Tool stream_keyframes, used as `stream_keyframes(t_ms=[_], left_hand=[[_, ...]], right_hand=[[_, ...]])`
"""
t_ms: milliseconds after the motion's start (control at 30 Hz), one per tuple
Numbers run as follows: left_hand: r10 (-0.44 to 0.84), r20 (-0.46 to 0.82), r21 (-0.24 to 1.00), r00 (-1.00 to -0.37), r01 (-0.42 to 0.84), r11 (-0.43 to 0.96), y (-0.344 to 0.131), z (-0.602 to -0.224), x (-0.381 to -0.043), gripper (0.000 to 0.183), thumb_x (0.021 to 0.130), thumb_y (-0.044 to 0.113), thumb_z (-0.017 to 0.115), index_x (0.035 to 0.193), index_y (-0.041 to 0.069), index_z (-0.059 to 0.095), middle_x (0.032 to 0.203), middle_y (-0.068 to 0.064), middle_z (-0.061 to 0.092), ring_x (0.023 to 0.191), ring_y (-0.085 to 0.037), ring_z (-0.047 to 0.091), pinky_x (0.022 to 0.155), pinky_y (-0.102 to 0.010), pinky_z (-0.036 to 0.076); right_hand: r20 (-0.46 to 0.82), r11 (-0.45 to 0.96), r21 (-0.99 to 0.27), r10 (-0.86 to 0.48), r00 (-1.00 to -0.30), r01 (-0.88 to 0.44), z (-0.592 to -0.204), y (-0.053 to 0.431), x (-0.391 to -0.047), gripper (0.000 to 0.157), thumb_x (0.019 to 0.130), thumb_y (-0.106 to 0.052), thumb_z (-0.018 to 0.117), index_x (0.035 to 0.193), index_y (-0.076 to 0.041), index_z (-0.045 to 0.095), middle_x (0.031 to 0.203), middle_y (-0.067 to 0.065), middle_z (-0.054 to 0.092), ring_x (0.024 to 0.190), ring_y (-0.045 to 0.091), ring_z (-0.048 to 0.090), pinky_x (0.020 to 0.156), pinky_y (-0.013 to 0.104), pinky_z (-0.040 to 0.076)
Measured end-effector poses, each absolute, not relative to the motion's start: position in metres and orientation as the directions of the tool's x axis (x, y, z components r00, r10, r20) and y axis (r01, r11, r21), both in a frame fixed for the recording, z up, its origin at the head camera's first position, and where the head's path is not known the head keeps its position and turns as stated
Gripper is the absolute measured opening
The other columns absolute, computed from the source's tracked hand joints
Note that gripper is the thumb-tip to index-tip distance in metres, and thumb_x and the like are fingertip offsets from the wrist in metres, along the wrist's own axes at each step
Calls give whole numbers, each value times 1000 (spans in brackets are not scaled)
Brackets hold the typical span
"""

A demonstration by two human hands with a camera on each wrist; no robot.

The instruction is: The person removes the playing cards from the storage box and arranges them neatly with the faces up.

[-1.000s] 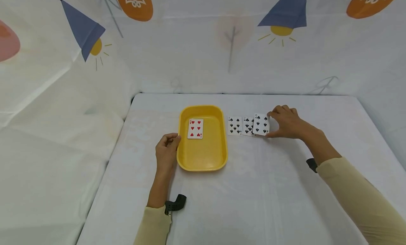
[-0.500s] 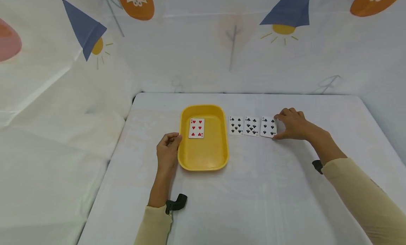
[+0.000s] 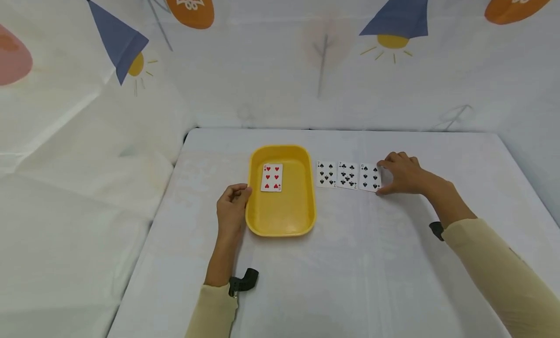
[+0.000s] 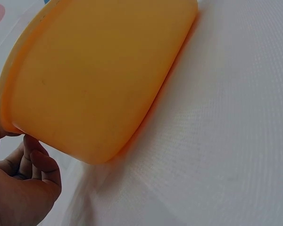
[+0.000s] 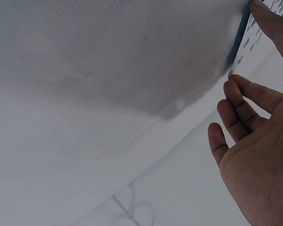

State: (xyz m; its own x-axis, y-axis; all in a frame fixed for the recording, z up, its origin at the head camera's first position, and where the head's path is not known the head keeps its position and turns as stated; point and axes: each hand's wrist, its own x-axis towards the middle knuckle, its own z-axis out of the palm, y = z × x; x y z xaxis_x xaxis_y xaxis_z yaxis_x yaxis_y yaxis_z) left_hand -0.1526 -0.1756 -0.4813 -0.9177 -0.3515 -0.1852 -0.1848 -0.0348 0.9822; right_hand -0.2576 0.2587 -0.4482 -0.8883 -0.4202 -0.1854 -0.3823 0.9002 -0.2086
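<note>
My left hand (image 3: 232,206) pinches the left rim of a yellow tray (image 3: 280,226); the left wrist view shows thumb and curled fingers at the rim of the tray (image 4: 94,80). A six of hearts card (image 3: 271,178) lies face up inside, toward the upper left. Right of the tray, a seven of spades (image 3: 326,174), a seven of clubs (image 3: 347,175) and a six of spades (image 3: 369,177) form a row, face up. My right hand (image 3: 404,175) holds the six of spades by its right-hand corners, thumb at the near one and forefinger at the far one.
A white cloth covers the table (image 3: 332,279). Behind it hangs a white printed sheet (image 3: 271,75), which meets the table's far edge. Another sheet (image 3: 78,221) runs down the left side. Black camera straps sit on both wrists.
My right hand has moved right with the six of spades, from over the seven of clubs to beside it, uncovering that card. My left hand and the tray have stayed in place.
</note>
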Motion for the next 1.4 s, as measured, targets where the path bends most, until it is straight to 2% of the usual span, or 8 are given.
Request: stream_keyframes(t_ms=[167,367,600,867,1067,1400], left_hand=[[-335,-197,980,-921,-196,-38,-176,-485,-152,29,95,29,71,113,7,66,105,-11,59,92,-22,58,78,-21,53],[-341,-166,986,-925,-163,-39,-177,-485,-153,29,95,30,71,113,8,66,106,-11,60,92,-23,59,78,-23,54],[-345,-163,987,-924,-158,-42,-176,-484,-152,26,94,27,72,112,8,67,104,-11,60,90,-22,59,76,-23,55],[-350,-154,988,-924,-148,-43,-176,-484,-152,25,94,26,72,110,7,67,104,-11,60,90,-21,59,76,-22,54],[-361,-157,988,-919,-150,-49,-176,-486,-153,23,93,24,72,108,7,68,102,-11,60,88,-20,58,75,-21,53],[-358,-146,989,-922,-139,-46,-177,-485,-154,22,93,24,72,107,7,68,100,-11,61,88,-20,58,74,-21,53]], right_hand=[[-188,900,-203,-422,-887,-386,-445,260,-254,91,73,-49,86,136,7,52,128,27,48,119,47,39,94,64,32],[-134,875,-243,-458,-879,-419,-433,243,-253,81,79,-42,83,137,5,53,127,25,49,120,43,40,96,62,30],[-47,826,-280,-522,-852,-490,-416,205,-249,70,82,-36,83,135,2,57,125,19,52,118,38,41,96,56,30],[28,752,-318,-601,-799,-577,-397,147,-248,68,82,-42,82,134,-4,58,126,11,52,120,30,40,100,50,30],[1,727,-281,-653,-758,-627,-394,99,-247,75,81,-51,80,135,-4,58,127,9,51,118,27,40,102,46,32],[-82,691,-149,-722,-687,-707,-415,46,-256,80,81,-56,76,136,-1,57,127,12,49,119,30,39,103,46,32]])
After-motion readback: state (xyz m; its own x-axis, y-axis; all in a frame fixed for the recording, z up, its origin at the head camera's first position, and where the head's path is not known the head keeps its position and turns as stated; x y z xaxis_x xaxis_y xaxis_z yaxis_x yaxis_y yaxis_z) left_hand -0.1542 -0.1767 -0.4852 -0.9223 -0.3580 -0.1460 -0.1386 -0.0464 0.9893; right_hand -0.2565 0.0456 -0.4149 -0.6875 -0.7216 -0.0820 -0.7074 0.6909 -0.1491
